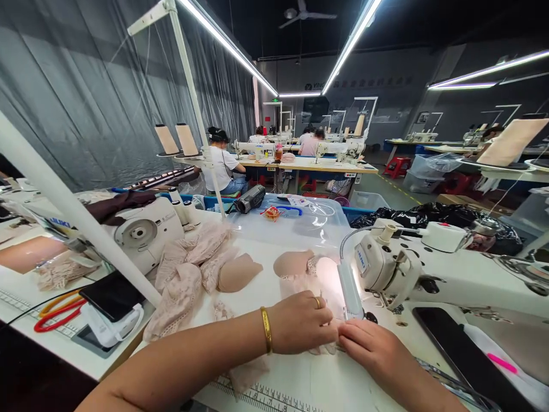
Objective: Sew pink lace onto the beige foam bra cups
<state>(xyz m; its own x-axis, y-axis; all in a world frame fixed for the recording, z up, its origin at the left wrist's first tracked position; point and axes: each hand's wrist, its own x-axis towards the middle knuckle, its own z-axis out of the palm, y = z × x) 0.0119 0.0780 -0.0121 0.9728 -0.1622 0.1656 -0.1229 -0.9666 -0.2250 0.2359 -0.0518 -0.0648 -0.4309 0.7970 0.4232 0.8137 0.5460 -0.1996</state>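
My left hand (302,323), with a gold ring and bangle, is closed with its fingers curled on a sheer beige lace bra piece (300,286). Its fingertips meet those of my right hand (371,346), whose fingers are pressed together on the edge of the same fabric. A smooth beige cup (291,265) lies at the far end of this piece. Just beyond my hands are the lit sewing lamp (350,289) and the head of a white sewing machine (373,263). What exactly lies between the fingertips is partly hidden.
Left of my hands lies a heap of beige lace (182,280) with another cup (240,273). A clear plastic bin (287,220) stands behind the table. A black phone (114,294) and red-handled scissors (58,317) lie left; a dark slab (454,349) lies right. A person (223,163) sits ahead.
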